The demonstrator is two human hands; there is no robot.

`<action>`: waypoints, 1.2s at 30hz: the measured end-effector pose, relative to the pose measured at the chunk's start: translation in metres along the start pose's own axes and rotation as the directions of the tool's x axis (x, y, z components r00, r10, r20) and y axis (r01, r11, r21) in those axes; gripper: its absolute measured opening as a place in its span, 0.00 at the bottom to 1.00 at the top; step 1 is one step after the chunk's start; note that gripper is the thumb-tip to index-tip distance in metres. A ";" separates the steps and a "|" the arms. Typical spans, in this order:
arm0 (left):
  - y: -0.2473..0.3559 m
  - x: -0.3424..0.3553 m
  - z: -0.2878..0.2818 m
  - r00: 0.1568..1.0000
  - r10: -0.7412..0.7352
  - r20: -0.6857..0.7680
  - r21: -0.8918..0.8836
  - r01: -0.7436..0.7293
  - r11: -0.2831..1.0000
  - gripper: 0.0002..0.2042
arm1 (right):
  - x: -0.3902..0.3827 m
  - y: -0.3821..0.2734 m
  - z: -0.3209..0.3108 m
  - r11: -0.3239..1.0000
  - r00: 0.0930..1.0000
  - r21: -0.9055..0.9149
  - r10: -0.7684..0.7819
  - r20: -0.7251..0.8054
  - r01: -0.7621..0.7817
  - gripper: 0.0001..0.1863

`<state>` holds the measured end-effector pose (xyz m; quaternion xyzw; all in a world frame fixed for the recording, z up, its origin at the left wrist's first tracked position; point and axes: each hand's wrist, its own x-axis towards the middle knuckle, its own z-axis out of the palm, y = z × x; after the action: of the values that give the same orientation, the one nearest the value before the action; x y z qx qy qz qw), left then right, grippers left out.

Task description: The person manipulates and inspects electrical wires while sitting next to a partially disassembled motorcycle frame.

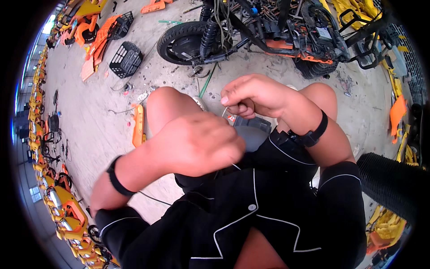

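My right hand (pixel 260 96) is closed in a pinch, thumb against the bent fingers. A thin pale wire (pixel 225 110) runs from its fingertips down toward my left hand. The left hand (pixel 204 142), slightly blurred, makes a fist with its back up, nearer my body; what lies inside its fingers is hidden. Beneath and between both hands, a dark grey rounded object (pixel 254 136) with a small red patch sits between my legs, partly covered by the left hand. I cannot tell whether the wire joins it.
Ahead stands a stripped two-wheeler frame (pixel 273 38) with a black tyre (pixel 179 42). A black basket (pixel 126 59) and an orange-yellow panel (pixel 138 125) lie on the concrete floor to the left. Yellow vehicles (pixel 67 208) line the left edge. A black ribbed object (pixel 389 181) is at the right.
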<state>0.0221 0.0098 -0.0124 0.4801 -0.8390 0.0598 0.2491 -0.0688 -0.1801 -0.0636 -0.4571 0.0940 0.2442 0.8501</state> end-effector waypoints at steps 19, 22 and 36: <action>-0.005 -0.026 0.025 0.070 -0.974 0.215 -0.965 -0.140 -0.223 0.11 | -0.014 -0.004 0.022 -0.603 0.368 -0.778 -0.693 0.620 0.175 0.22; -0.002 -0.021 0.025 0.052 -0.978 0.200 -0.967 -0.153 -0.206 0.11 | -0.013 -0.001 0.024 -0.642 0.373 -0.760 -0.683 0.628 0.104 0.17; 0.008 -0.019 -0.007 0.972 -0.097 -0.215 -0.169 0.061 0.984 0.06 | -0.009 0.001 0.019 0.975 0.987 -0.188 -0.135 -0.084 0.117 0.11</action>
<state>0.0258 0.0310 -0.0144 0.4819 -0.7880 0.0352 0.3814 -0.0784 -0.1668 -0.0499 -0.5492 0.0828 0.1752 0.8129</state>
